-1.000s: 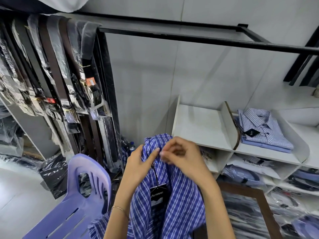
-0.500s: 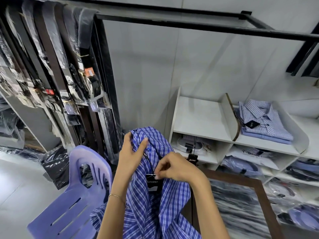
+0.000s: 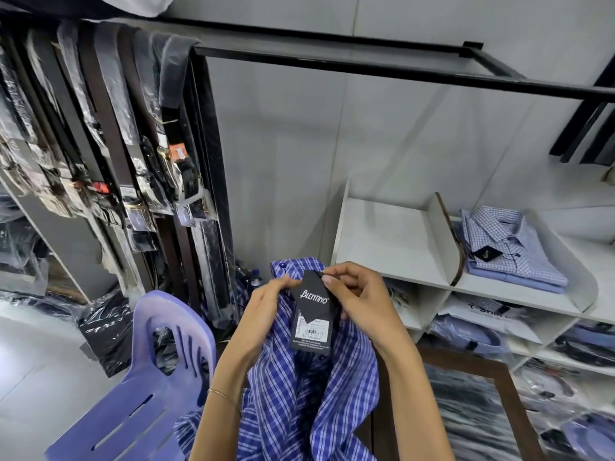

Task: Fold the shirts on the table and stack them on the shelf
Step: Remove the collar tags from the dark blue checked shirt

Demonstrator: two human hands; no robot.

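Observation:
A blue plaid shirt (image 3: 309,394) hangs unfolded in front of me, held up by its collar end. My left hand (image 3: 266,304) grips the shirt's upper edge and touches the left side of a black hang tag (image 3: 311,314). My right hand (image 3: 359,297) pinches the tag's top corner with thumb and fingers. The white shelf (image 3: 392,247) stands behind the hands, its left top bay bare. A stack of folded light-blue checked shirts (image 3: 509,251) lies in the neighbouring bay to the right.
A purple plastic chair (image 3: 143,387) stands at lower left. Bagged belts (image 3: 109,144) hang from a black rail (image 3: 366,61) at left. Lower shelf bays hold bagged shirts (image 3: 482,334). A dark-framed table edge (image 3: 499,377) shows at lower right.
The black tag, which dangled low against the shirt, is now lifted flat and facing me. My right hand moved up to its top corner; my left hand shifted to its left edge.

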